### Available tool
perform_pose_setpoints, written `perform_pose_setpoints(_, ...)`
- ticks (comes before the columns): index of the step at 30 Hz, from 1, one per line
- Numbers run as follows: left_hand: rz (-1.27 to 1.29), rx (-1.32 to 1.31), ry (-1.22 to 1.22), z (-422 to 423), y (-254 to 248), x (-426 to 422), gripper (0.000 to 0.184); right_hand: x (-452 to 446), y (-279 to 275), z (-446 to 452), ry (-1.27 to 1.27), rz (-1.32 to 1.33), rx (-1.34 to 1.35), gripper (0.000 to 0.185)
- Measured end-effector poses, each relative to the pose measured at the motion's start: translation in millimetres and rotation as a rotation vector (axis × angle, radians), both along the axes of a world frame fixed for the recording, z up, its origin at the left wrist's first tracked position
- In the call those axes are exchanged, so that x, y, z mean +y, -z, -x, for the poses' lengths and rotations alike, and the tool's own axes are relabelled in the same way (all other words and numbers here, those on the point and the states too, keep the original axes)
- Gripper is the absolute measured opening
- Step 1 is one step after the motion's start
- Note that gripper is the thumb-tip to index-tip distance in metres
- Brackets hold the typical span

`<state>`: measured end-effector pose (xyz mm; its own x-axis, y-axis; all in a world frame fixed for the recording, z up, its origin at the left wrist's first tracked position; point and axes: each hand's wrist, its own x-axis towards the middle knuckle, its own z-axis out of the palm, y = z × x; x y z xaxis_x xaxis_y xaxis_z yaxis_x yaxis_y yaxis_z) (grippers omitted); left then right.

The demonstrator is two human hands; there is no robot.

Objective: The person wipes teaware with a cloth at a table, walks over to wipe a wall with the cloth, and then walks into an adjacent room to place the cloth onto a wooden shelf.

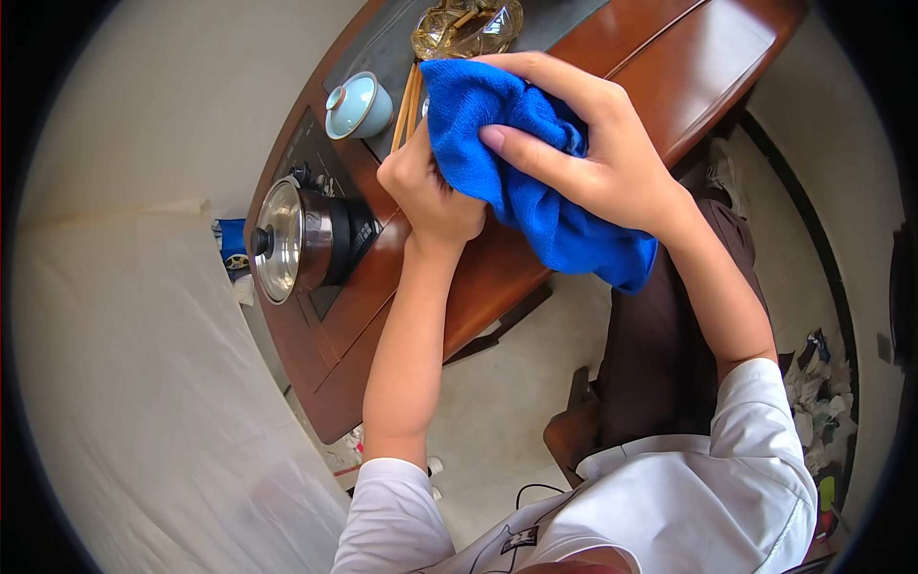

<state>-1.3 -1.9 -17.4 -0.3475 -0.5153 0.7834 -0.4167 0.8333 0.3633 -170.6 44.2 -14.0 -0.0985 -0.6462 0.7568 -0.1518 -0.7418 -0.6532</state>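
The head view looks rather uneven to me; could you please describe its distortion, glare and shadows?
Head view: fisheye-like, with black rounded corners; pale glare on the wooden table, upper right; highlights on the pot's glass lid; darker shading in the folds of the blue cloth.

On the table (330, 373), the lidded bowl (361, 105) lies behind the pot (285, 239), with sticks (407, 105) on the bowl's right.

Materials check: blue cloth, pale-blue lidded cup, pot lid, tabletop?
Blue cloth: likely microfiber or terry, matte; short nap, soft folds. Fiber unconfirmed.
Pale-blue lidded cup: probably glazed ceramic; smooth, glossy highlights.
Pot lid: looks like glass with a metal rim; see-through-looking center, shiny edge. Knob: black, probably plastic.
Tabletop: polished reddish-brown wood or veneer; glossy reflections.
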Motion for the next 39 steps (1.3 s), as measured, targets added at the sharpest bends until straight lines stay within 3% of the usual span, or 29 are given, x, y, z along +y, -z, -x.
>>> perform_pose_setpoints(2,-0.006,-0.016,-0.006,-2.3,1.9,-0.9,0.042,9.0,-1.9,4.3,-0.158,-0.224,-0.045,0.041)
perform_pose_setpoints(6,0.061,-0.084,0.01,-3.6,3.8,-2.1,0.05,5.4,-1.8,8.3,-0.153,-0.226,-0.106,0.04)
perform_pose_setpoints(10,-0.11,-0.036,0.029,-2.8,-0.6,4.4,0.048,0.4,-4.8,13.5,-0.28,-0.281,-0.385,0.03)
perform_pose_setpoints(11,-0.187,-0.008,0.033,-2.1,-2.7,4.9,0.046,0.8,-3.0,19.1,-0.264,-0.391,-0.407,0.042)
perform_pose_setpoints(12,-0.265,0.02,0.036,-1.8,-3.6,5.5,0.045,2.7,-12.9,18.4,-0.253,-0.356,-0.445,0.033)
perform_pose_setpoints(13,-0.266,0.069,0.038,-0.4,-2.0,4.5,0.037,0.9,-9.0,20.9,-0.264,-0.333,-0.513,0.034)
perform_pose_setpoints(15,-0.066,0.108,0.079,-3.0,6.6,-6.6,0.035,-12.8,2.6,28.5,-0.21,-0.341,-0.643,0.036)
perform_pose_setpoints(18,-0.031,0.112,0.094,-4.0,8.4,-5.1,0.038,-16.8,9.1,46.9,-0.187,-0.303,-0.788,0.039)
perform_pose_setpoints(21,-0.276,0.078,0.085,-0.6,-3.1,7.8,0.045,-17.4,4.3,34.1,-0.151,-0.263,-0.715,0.045)
perform_pose_setpoints(23,-0.394,0.083,0.101,4.6,-6.4,14.2,0.05,-21.5,8.0,32.4,-0.29,-0.305,-0.674,0.048)
perform_pose_setpoints(24,-0.392,0.084,0.1,4.7,-6.0,14.2,0.051,-7.3,-4.9,22.1,-0.182,-0.268,-0.506,0.047)
perform_pose_setpoints(28,-0.399,0.13,0.095,6.4,-3.9,13.0,0.056,13.1,-27.4,31.3,-0.488,-0.398,-0.281,0.059)
perform_pose_setpoints(31,-0.501,0.145,0.115,3.2,-4.1,16.1,0.055,8.3,-23.2,47.4,-0.559,-0.206,0.0,0.094)
perform_pose_setpoints(35,-0.594,0.181,0.155,-1.0,-5.5,20.1,0.055,4.8,-20.8,60.3,-0.531,-0.036,0.189,0.114)
perform_pose_setpoints(39,-0.645,0.248,0.214,-1.6,-9.0,21.6,0.055,10.5,-26.7,66.1,-0.499,-0.163,0.109,0.104)
